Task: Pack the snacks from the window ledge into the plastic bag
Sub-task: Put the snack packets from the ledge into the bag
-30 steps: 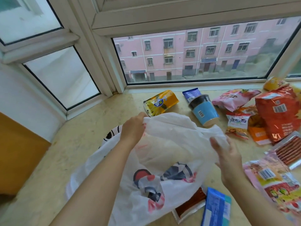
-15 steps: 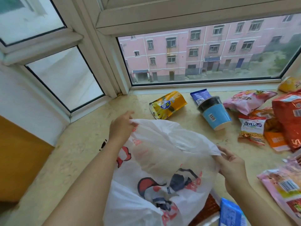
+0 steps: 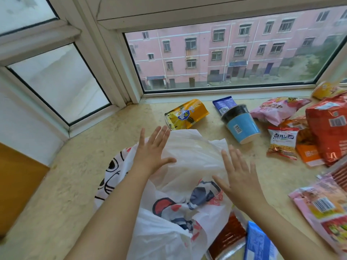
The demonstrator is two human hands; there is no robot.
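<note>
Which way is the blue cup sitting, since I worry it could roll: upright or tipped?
Tipped. The blue cup lies on its side on the ledge, dark lidded top toward the window, base toward the camera.

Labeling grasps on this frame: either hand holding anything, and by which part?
Nothing is held. Left hand and right hand are both spread with straight fingers over the white printed plastic bag; contact with it cannot be told.

Left hand (image 3: 152,150) released the far rim of the plastic bag (image 3: 189,166), fingers now spread flat, right hand (image 3: 238,180) let go too, splayed open, bag slumped on the ledge (image 3: 75,177)
</note>
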